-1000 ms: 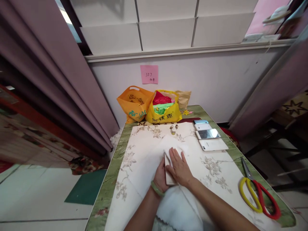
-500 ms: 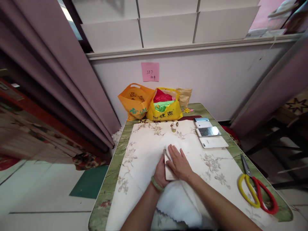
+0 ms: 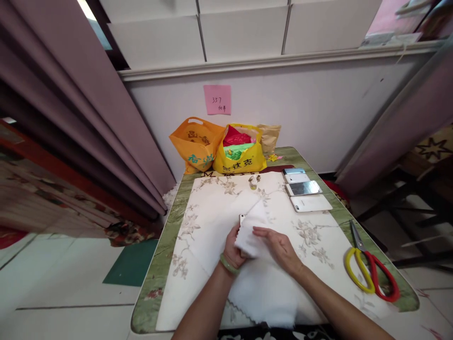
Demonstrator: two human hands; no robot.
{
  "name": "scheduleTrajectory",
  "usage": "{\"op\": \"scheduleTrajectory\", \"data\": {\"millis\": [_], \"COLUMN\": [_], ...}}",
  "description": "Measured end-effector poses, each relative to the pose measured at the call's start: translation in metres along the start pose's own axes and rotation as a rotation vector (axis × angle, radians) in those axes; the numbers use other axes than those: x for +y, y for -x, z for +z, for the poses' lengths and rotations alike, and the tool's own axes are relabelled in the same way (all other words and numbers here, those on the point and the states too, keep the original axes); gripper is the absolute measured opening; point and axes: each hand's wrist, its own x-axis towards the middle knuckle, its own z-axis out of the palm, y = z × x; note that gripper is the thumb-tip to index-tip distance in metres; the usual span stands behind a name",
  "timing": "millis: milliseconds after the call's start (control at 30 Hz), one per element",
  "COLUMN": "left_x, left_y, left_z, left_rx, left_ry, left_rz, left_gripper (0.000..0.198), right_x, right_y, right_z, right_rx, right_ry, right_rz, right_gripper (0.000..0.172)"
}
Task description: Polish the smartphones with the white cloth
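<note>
At the middle of the table my left hand, with a green bangle on the wrist, is closed around a white phone held on edge; only its top corner shows. My right hand pinches a fold of the white cloth and holds it over the phone. The cloth spreads from my hands toward the near table edge, on top of a floral white sheet.
Three phones lie in a row at the right. Yellow-and-red scissors rest near the right edge. An orange bag and a yellow bag stand at the far end by the wall. A small ornament sits on the sheet.
My right hand was flat on the phone; now it has lifted and drawn a cloth fold over it. My left hand has tipped the phone up from the table.
</note>
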Motion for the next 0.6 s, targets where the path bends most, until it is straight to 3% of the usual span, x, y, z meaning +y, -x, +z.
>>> {"op": "scheduleTrajectory", "data": {"millis": [133, 233, 300, 433, 600], "left_x": [0.0, 0.0, 0.0, -0.002, -0.007], "left_y": [-0.001, -0.002, -0.003, -0.006, -0.007], "left_z": [0.0, -0.006, -0.011, -0.013, 0.005], "left_rx": [0.018, 0.027, 0.052, 0.068, -0.01], "left_ry": [-0.016, -0.054, -0.046, -0.013, -0.046], "left_rz": [0.011, 0.079, 0.147, 0.156, 0.02], "left_gripper": [0.032, 0.038, 0.039, 0.042, 0.043], "right_x": [0.013, 0.018, 0.016, 0.011, 0.025], "right_y": [-0.012, -0.014, -0.013, -0.024, -0.052], "right_z": [0.014, 0.034, 0.046, 0.058, 0.051], "right_rx": [0.099, -0.097, -0.22, -0.272, -0.13], "right_ry": [0.393, 0.598, 0.661, 0.783, 0.829], "right_rz": [-0.176, -0.378, -0.421, -0.329, -0.119], "right_gripper": [0.04, 0.049, 0.057, 0.06, 0.059]}}
